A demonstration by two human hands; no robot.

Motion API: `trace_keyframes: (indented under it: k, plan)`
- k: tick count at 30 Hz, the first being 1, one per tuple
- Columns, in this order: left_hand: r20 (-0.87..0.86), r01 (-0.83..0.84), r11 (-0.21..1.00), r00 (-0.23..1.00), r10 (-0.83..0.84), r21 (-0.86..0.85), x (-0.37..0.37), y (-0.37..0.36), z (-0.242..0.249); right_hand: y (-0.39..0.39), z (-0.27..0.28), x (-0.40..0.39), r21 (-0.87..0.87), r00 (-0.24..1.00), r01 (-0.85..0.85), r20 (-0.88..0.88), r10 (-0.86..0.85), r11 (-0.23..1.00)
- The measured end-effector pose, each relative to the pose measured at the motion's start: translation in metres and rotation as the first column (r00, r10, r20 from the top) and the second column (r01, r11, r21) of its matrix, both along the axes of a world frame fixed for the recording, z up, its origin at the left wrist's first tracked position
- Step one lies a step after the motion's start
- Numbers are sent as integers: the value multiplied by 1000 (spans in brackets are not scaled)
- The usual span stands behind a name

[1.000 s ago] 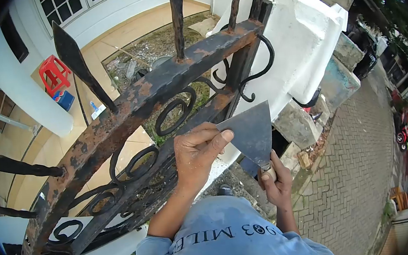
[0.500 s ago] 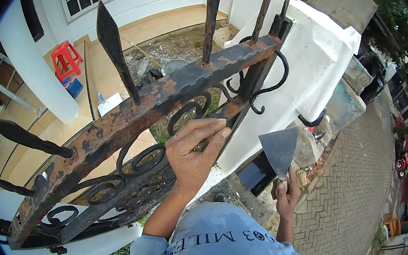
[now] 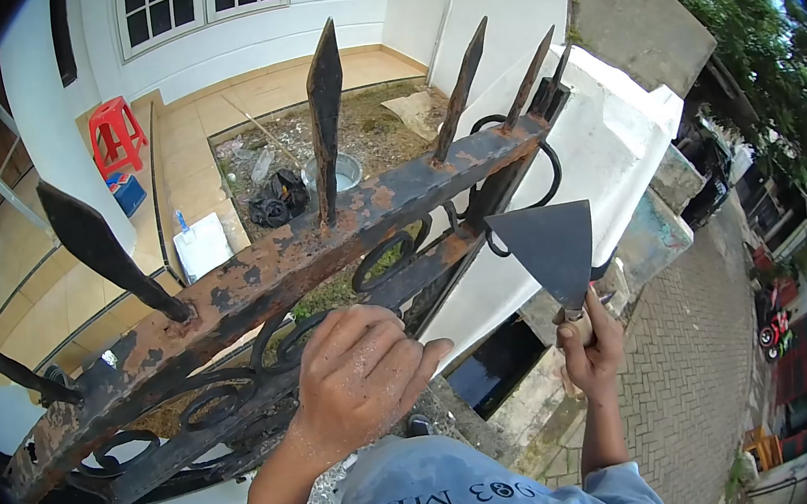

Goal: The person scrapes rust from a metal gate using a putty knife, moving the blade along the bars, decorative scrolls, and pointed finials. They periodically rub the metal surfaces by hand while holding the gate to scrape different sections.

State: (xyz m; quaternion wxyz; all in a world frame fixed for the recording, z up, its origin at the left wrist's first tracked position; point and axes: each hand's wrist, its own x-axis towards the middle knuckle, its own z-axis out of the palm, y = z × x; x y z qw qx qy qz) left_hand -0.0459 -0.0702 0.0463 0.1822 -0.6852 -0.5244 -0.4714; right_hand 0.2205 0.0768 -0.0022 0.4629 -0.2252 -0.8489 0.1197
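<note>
A rusty black iron fence (image 3: pixel 257 279) with spear-shaped spikes and scrollwork runs across the view from lower left to upper right. My left hand (image 3: pixel 358 377) rests on the scrollwork below the top rail, fingers curled over the iron. In my right hand (image 3: pixel 589 350) I grip the handle of a metal scraper (image 3: pixel 547 246), its wide triangular blade pointing up, held just right of the fence's end near a white pillar (image 3: pixel 609 129).
Behind the fence lie a tiled porch with a red plastic stool (image 3: pixel 114 131), a dirt patch holding a metal basin (image 3: pixel 340 172) and black bags (image 3: pixel 276 202). A brick-paved lane (image 3: pixel 704 357) runs on the right, with trees beyond.
My left hand dropped from the blade onto the scrollwork and closed over it. My right hand lowered the scraper, then raised it again to the right of the fence end.
</note>
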Motion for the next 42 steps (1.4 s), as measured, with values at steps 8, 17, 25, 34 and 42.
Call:
trace_keyframes:
  k: [8, 17, 25, 34, 42]
  plan:
    - [-140, -508, 861, 854, 502, -10, -22, -22, 62, -12, 155, -83, 437, 950, 59, 252, -186, 898]
    - [-460, -701, 694, 676, 575, -161, -40, 1, 48, -2, 174, -122, 537, 841, 158, 366, -398, 828]
    - [-464, -704, 670, 688, 559, -236, -38, 2, 48, 7, 153, -129, 605, 799, 71, 442, -408, 793]
    - [-483, -705, 677, 677, 555, -211, -41, 3, 46, 4, 150, -136, 602, 765, 85, 471, -438, 794]
    - [-494, -717, 682, 649, 578, -143, -42, 3, 41, -6, 152, -141, 620, 746, 156, 437, -503, 769]
